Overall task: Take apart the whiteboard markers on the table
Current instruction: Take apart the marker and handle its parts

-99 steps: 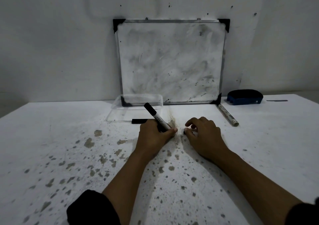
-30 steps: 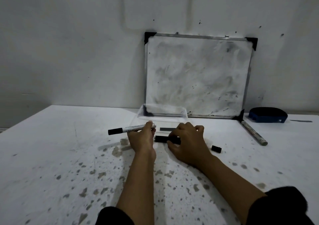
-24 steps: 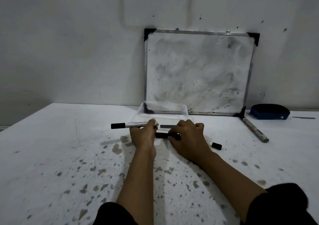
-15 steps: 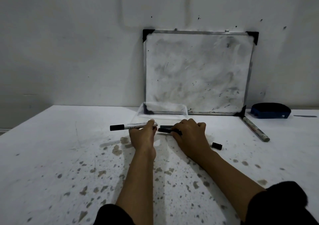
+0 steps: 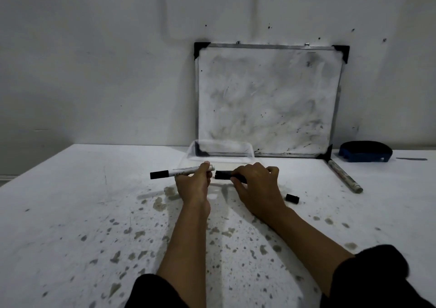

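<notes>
Left hand (image 5: 192,182) closed around a whiteboard marker (image 5: 181,171), held level above the stained white surface (image 5: 70,213), black end cap pointing to the left, the open right end just showing past the fingers. Right hand (image 5: 256,187) gripping a black cap piece (image 5: 223,175), also level, its left end very close to the marker's open end, a small gap visible between the two. Small black part (image 5: 292,198) lying on the surface just right of the right hand, apart from it. Second marker body (image 5: 344,176), grey and capless, resting on the surface further right, one end near the corner of the whiteboard (image 5: 266,99). Whiteboard smudged, leaning on the wall. Clear plastic tray (image 5: 220,151) in front of its lower left corner, behind both hands. Blue eraser (image 5: 365,151) at far right. Dark sleeves on both arms at the bottom edge.
</notes>
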